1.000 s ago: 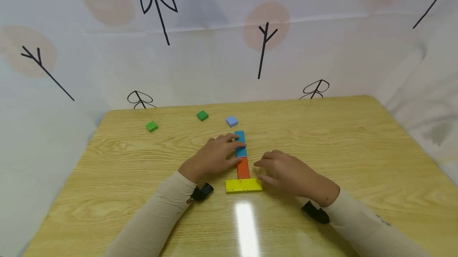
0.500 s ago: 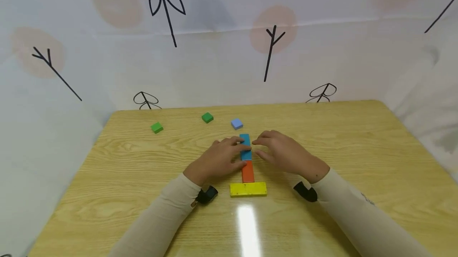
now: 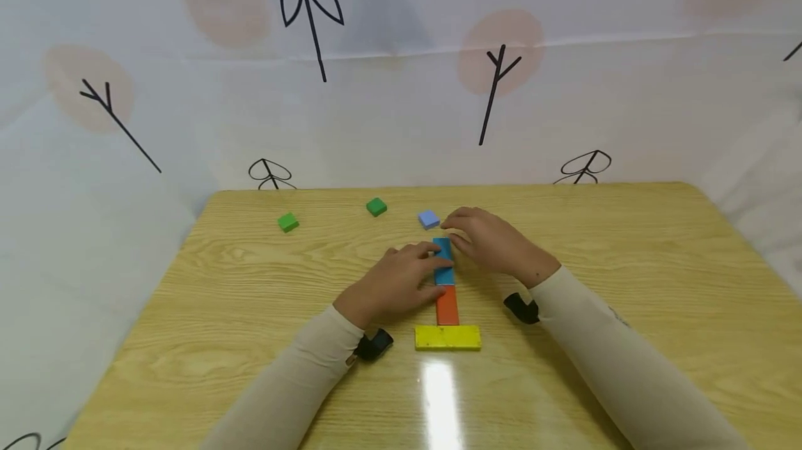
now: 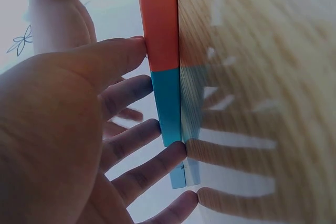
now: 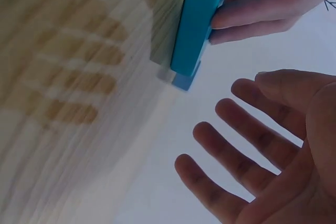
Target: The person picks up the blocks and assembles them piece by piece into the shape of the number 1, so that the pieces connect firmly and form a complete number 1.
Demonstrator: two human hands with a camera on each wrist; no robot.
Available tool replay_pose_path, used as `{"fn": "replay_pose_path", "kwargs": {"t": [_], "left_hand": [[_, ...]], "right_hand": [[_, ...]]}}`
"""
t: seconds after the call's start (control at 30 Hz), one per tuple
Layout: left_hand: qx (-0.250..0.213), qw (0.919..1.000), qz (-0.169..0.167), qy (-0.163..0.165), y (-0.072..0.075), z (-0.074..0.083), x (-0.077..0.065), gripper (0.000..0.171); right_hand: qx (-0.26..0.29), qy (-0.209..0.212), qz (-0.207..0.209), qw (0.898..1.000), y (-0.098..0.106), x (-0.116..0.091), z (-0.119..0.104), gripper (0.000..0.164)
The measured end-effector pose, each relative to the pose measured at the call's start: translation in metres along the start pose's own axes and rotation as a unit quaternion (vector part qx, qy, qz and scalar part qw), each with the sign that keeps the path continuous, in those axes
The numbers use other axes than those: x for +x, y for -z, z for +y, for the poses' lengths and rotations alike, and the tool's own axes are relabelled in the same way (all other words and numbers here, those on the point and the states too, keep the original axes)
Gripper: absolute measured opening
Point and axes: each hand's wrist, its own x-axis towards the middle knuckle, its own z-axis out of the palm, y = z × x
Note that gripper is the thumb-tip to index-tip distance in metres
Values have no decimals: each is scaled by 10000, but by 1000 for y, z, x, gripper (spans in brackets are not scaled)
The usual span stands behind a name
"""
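A flat blue block (image 3: 444, 276) and an orange-red block (image 3: 447, 307) lie end to end on the table, with a yellow block (image 3: 447, 338) set crosswise at the near end. My left hand (image 3: 396, 283) rests along their left side. In the left wrist view, its thumb meets the edge of the orange-red block (image 4: 160, 24) and its extended fingers lie by the blue block (image 4: 167, 103). My right hand (image 3: 498, 244) hovers right of the blue block's far end, fingers spread and holding nothing. Just left of its fingertips lies a small periwinkle block (image 3: 429, 219).
Toward the table's back lie a dark green block (image 3: 376, 207) and a light green block (image 3: 287, 222). A white cloth (image 3: 401, 122) printed with plants hangs behind the wooden table (image 3: 250, 324). Black bands sit at both wrists.
My right hand has moved away from me, from beside the yellow block to the blue block's far end. My left hand keeps its place by the blocks. The head view has shifted slightly.
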Motion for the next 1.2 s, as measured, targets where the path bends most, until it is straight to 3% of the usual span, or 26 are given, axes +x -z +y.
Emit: {"fn": "replay_pose_path", "kwargs": {"t": [0.27, 0.83, 1.2], "left_hand": [[28, 10000, -26, 18, -1, 1, 1, 47], [51, 10000, 37, 23, -2, -1, 0, 48], [133, 9999, 98, -15, -2, -1, 1, 47]], "right_hand": [[200, 163, -165, 9995, -5, 23, 10, 35], [379, 615, -534, 9960, -17, 25, 20, 39], [290, 607, -507, 9964, -16, 24, 17, 39]]}}
